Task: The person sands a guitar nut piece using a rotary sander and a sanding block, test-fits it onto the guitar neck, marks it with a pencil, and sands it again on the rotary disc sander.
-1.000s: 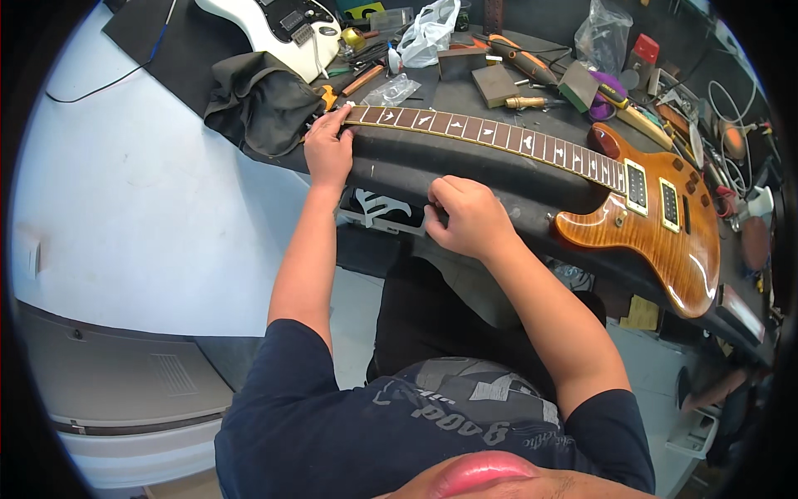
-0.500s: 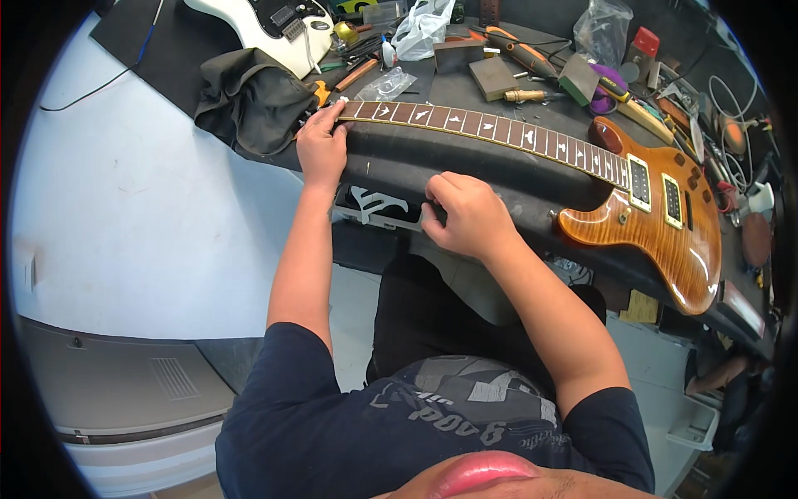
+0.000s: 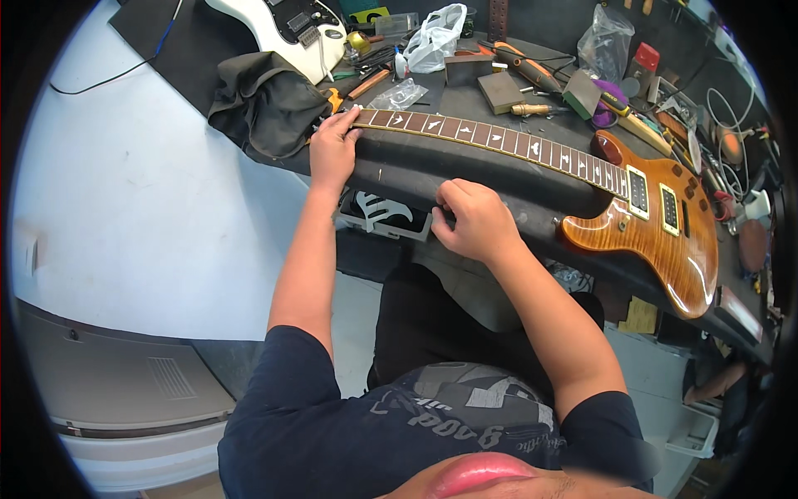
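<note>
An electric guitar with a glossy amber body [image 3: 686, 249] and inlaid fretboard [image 3: 486, 137] lies along the padded bench edge [image 3: 407, 170], its neck toward the left. My left hand [image 3: 332, 145] grips the far left end of the neck, fingers over it, beside a crumpled dark cloth [image 3: 262, 100]. The headstock is hidden behind that hand and cloth. My right hand [image 3: 474, 220] is curled at the bench's front edge, below the middle of the neck and left of the body; whatever is inside its fingers, if anything, is hidden.
Behind the neck are a white guitar [image 3: 316, 58], plastic bags [image 3: 436, 37], blocks [image 3: 499, 91], a red-capped container [image 3: 644, 58] and several tools [image 3: 628, 116]. A white sheet [image 3: 141, 208] covers the left surface. A bin [image 3: 690, 432] stands low at right.
The view has shifted slightly. Both hands keep almost the same places and poses, the left one on the neck, the right one curled below it.
</note>
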Available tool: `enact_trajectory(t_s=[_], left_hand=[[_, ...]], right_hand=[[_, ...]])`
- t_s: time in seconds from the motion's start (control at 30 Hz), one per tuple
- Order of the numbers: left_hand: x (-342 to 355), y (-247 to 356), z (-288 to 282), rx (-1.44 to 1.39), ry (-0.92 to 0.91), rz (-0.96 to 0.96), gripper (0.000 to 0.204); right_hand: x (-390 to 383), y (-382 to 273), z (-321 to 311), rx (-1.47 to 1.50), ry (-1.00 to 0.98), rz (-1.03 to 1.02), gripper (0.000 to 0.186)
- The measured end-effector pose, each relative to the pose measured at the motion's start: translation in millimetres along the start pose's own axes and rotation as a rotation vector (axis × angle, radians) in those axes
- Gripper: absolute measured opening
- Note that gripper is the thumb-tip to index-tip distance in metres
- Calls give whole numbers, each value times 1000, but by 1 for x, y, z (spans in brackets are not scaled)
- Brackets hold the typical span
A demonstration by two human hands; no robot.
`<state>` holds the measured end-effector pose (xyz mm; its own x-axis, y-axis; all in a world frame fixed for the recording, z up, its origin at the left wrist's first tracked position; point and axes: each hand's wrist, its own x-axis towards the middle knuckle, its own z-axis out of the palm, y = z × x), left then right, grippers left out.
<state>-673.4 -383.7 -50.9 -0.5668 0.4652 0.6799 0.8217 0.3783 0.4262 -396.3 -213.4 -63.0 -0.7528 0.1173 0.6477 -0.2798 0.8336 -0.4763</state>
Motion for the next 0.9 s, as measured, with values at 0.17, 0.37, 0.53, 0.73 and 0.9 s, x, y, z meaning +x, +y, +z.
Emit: enact_trajectory(t_s=[0.17,0.37,0.53,0.73,0.9], left_hand=[[28,-10,-37,-100,-332,-12,57],[73,-20,-59,-399,-676,-226,53],[93,-19,-58,-447,-811,-281,40],[106,-24,-54,-466,-884,-305,40],[102,-34,-48,-542,-855,-276,43]], right_hand=[[-1,0,-2,0,4,-5,19],[0,1,1,-2,13,-15,19],[0,3,1,-7,18,-18,19],[0,2,1,-22,-7,8,20],[1,3,2,-33,-6,-6,21]])
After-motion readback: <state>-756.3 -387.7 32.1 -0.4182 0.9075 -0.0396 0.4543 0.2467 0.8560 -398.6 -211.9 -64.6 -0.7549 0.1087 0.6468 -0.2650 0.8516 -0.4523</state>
